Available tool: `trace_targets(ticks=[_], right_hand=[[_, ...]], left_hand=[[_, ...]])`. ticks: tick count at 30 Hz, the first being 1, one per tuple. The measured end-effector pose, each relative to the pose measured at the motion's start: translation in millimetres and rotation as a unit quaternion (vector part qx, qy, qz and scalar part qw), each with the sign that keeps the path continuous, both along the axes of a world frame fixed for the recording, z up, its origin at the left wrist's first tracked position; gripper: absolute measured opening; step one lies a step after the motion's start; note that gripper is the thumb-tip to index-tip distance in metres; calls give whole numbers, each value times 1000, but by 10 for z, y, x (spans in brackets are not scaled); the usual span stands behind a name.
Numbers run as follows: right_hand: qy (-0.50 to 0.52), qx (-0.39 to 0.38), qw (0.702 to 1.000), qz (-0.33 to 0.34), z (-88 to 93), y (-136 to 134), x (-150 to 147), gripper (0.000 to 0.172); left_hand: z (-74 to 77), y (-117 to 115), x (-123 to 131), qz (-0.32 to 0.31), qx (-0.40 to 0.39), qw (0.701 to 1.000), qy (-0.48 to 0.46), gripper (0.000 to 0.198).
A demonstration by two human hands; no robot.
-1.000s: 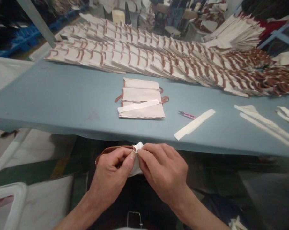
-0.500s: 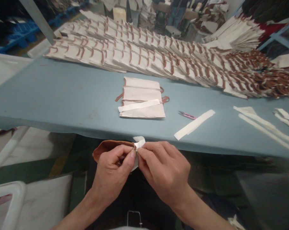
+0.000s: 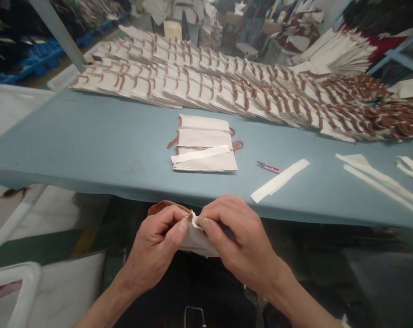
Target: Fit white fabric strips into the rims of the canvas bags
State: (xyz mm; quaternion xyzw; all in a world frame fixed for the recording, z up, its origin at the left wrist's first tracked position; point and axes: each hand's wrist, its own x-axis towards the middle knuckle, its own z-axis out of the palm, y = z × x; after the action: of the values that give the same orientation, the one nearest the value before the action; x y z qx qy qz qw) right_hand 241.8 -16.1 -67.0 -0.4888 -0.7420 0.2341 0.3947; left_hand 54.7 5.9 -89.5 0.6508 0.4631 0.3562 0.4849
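Hands meet just off the near edge of a blue table (image 3: 90,141) — the left hand (image 3: 157,241) pinching a brown-trimmed cream cloth (image 3: 199,243), the right hand (image 3: 239,232) a narrow white strip (image 3: 195,222), thumbs and forefingers closed. Cream pieces (image 3: 204,136) lie mid-table under a loose strip (image 3: 201,154); snips (image 3: 270,167) rest right of the table's centre, overlapping cloth rows (image 3: 193,89) along its far side.

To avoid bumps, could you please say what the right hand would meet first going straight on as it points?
The right hand, past the white strip it pinches, would probably meet the left hand, though depth is unclear.
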Motion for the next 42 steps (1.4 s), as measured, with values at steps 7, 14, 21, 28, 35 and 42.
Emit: trace_targets(ticks=[7,14,21,28,35,42], right_hand=[[62,-107,992,-31,-140,24,37,13],[30,-137,989,55,-213,75,149,20],[-7,-245,968,58,-130,166,175,18],[-89,-327,939,66,84,244,176,21],[-53,-415,906,68,101,280,182,34],[75,-473,876,62,-103,225,205,32]], left_hand=[[0,21,-35,-40,35,999,3,24],[90,57,-7,-46,84,994,50,26],[35,56,-29,-66,97,989,93,27],[11,62,-6,-62,121,987,82,27],[-55,64,-2,-65,86,992,71,27],[-106,59,-55,-77,-2,996,52,29]])
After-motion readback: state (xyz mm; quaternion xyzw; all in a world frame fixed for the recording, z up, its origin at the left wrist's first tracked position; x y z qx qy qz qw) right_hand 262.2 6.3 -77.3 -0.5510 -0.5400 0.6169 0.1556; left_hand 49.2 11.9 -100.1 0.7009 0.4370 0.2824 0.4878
